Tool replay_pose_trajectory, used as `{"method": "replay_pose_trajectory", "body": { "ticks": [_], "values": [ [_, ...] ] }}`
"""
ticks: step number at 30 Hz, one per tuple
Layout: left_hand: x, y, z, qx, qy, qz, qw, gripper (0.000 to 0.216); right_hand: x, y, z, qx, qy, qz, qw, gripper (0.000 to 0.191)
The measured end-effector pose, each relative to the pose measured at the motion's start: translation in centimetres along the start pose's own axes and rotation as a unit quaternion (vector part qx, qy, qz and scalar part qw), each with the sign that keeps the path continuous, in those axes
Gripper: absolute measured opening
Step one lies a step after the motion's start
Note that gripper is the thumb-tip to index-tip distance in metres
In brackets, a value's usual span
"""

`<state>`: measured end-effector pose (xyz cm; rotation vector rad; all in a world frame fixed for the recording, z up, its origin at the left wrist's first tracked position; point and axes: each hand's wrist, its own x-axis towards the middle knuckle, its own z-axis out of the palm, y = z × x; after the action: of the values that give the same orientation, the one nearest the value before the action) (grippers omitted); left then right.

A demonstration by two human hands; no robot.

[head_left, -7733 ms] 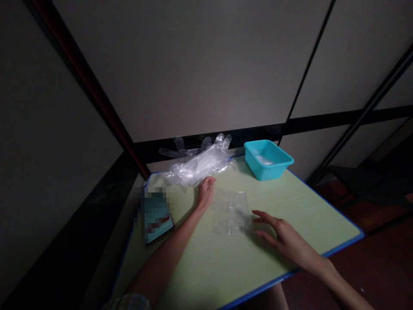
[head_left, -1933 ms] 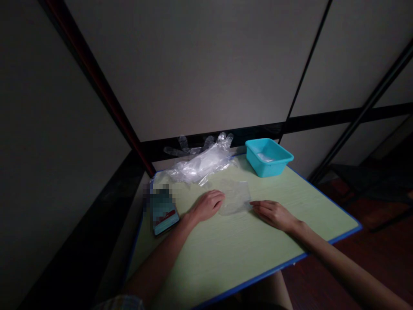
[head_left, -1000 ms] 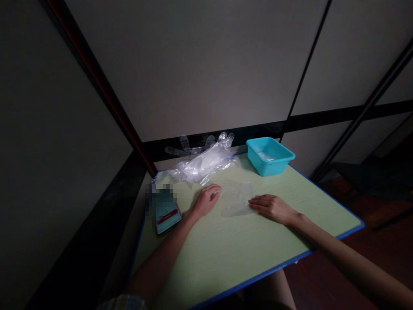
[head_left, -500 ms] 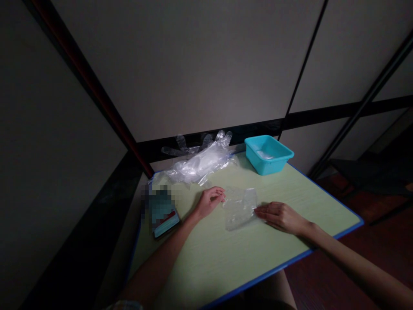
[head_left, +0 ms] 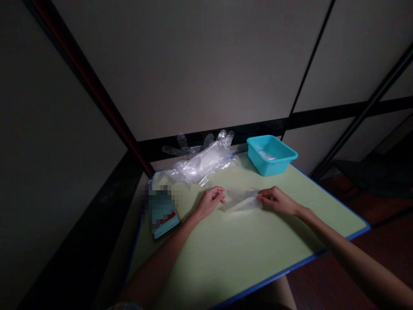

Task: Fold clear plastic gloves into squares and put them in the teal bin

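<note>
Between my hands, on the pale green table [head_left: 226, 258], is a thin clear plastic glove [head_left: 241, 201], partly folded so that its fingers do not show. My left hand [head_left: 211, 200] rests at its left edge, with curled fingers closed on the film. At the right end my right hand [head_left: 275, 200] pinches the plastic between thumb and fingertips, lifting that edge a little. Farther back lies a crumpled heap of clear disposable gloves [head_left: 203, 163], some fingers sticking up against the wall.
A turquoise plastic basin [head_left: 272, 165] stands at the back right with clear plastic inside. On the left side lies a dark phone-like object [head_left: 166, 226], partly blurred out. The table has a blue edge [head_left: 303, 262], and a panelled wall [head_left: 206, 69] rises behind it.
My right hand has moved up and away from me with the near edge of the plastic, folding it over into a narrower strip. My left hand has stayed in place.
</note>
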<state>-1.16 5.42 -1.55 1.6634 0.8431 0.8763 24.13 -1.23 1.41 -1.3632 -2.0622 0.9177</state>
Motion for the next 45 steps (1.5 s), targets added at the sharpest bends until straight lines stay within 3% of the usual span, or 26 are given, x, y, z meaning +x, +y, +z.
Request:
{"method": "replay_pose_trajectory", "body": {
  "ticks": [6, 10, 22, 34, 45],
  "values": [
    [0.2, -0.4, 0.0, 0.005, 0.014, 0.004, 1.0, 0.013, 2.0, 2.1, 0.5, 0.047, 0.044, 0.04, 0.997, 0.039],
    [0.3, -0.6, 0.1, 0.009, 0.024, 0.004, 1.0, 0.015, 2.4, 2.7, 1.1, 0.043, 0.093, 0.065, 0.993, 0.028],
    [0.5, -0.8, 0.2, 0.017, 0.032, 0.003, 0.999, 0.023, 2.3, 2.7, 2.5, -0.117, 0.213, 0.095, 0.965, 0.034],
    [0.6, -0.9, 0.1, 0.01, 0.028, 0.004, 1.0, 0.023, 1.2, 3.2, 2.0, -0.168, 0.203, 0.018, 0.964, 0.028],
    [0.3, -0.3, 0.1, 0.015, 0.007, 0.001, 1.0, 0.031, 1.2, 3.4, 1.9, -0.163, 0.193, -0.005, 0.967, 0.023]
  ]
}}
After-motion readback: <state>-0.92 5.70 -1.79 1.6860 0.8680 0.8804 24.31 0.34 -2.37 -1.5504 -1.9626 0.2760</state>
